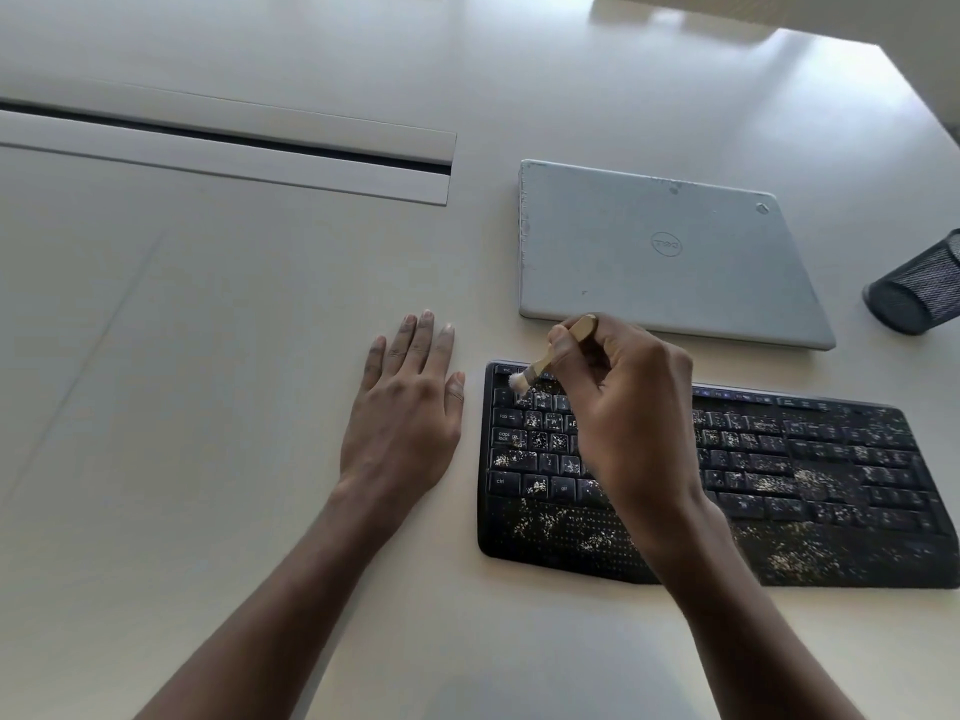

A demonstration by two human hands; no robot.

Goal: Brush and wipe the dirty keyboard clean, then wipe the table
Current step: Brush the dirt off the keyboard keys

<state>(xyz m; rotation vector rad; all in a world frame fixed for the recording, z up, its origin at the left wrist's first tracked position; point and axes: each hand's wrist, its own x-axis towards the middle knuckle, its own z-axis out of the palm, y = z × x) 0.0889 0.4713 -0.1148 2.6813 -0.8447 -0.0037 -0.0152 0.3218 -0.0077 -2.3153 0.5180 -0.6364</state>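
A black keyboard (pixel 810 475) lies at the lower right of the white table (pixel 234 356), its keys and palm rest speckled with pale crumbs. My right hand (pixel 623 407) hovers over the keyboard's left half and grips a small wooden-handled brush (pixel 545 361). The brush's white bristles touch the top-left keys near the esc key. My left hand (pixel 405 407) rests flat on the table just left of the keyboard, fingers straight and holding nothing.
A closed silver laptop (pixel 660 252) lies right behind the keyboard. A black mesh pen cup (pixel 919 288) lies on its side at the right edge. A long cable slot with a flap (pixel 234 148) runs across the table at the upper left.
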